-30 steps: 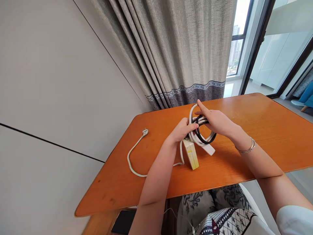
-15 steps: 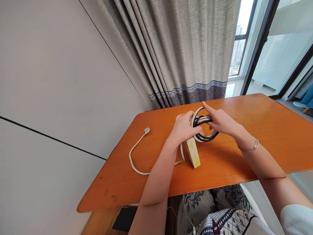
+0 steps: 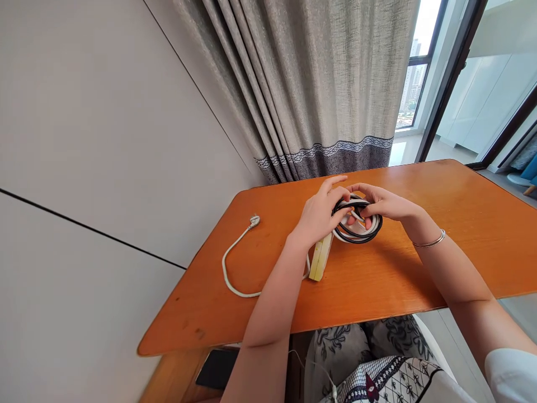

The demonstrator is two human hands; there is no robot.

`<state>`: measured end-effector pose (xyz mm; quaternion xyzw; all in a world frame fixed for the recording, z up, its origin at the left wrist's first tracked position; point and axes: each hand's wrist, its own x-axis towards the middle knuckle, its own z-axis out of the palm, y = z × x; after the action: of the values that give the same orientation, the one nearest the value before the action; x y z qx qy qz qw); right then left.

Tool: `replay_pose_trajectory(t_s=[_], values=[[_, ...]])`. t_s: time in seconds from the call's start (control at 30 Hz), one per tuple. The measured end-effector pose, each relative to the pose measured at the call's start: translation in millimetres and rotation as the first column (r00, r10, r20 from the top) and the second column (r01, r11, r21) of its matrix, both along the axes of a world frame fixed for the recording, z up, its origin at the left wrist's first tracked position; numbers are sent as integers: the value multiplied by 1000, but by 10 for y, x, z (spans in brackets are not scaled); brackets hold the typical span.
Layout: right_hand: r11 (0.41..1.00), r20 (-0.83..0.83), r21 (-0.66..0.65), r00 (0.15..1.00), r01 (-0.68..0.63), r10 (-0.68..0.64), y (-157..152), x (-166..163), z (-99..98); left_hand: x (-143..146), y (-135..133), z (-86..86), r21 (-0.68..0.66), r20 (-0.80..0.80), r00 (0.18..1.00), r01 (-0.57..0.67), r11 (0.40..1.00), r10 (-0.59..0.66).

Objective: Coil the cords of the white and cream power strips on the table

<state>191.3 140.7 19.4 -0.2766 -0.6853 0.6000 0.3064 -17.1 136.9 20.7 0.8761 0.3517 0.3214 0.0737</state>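
Observation:
A coil of black and white cable [image 3: 356,238] hangs between my two hands over the table. My left hand [image 3: 322,210] pinches the coil's left side between thumb and fingers, with one finger stretched out above it. On the other side my right hand [image 3: 380,204] grips the coil, its fingertips showing through the loop. Below my left palm a yellowed white power strip [image 3: 321,258] stands tilted, its upper part hidden by the hand. Its white cord [image 3: 225,266] curves over the table to a white plug [image 3: 254,221] on the left.
The orange wooden table [image 3: 440,235] has rounded corners. A black phone [image 3: 216,369] lies on a lower wooden surface at the front left. Behind the table hangs a grey curtain [image 3: 335,84], and a pale wall panel [image 3: 92,123] borders the left side.
The power strip's lower end has swung left. My right fingers have moved down around the coil and into its loop, and one left finger has lifted off. The coil has shifted slightly right.

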Motion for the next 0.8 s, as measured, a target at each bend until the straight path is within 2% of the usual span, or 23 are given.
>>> replay_pose_trajectory(t_s=[0.17, 0.3, 0.4, 0.6, 0.8], values=[[993, -15, -116, 999, 34, -36, 44, -9, -33, 1, 3, 21, 108, -150, 986, 95, 990, -78], [981, -36, -190, 998, 42, -50, 50, -46, -80, -16, -70, 65, 190, -278, 959, 109, 976, -53], [978, -55, -199, 996, 61, -73, 46, -65, -105, -34, -117, 91, 168, -301, 953, 96, 981, -42], [970, -87, -241, 995, 33, -55, 66, -52, -126, -43, -102, 73, 102, -250, 963, 130, 986, -101], [968, -74, -252, 997, 2, -22, 100, -34, -139, 6, -161, 50, 136, -311, 950, 85, 987, -39]])
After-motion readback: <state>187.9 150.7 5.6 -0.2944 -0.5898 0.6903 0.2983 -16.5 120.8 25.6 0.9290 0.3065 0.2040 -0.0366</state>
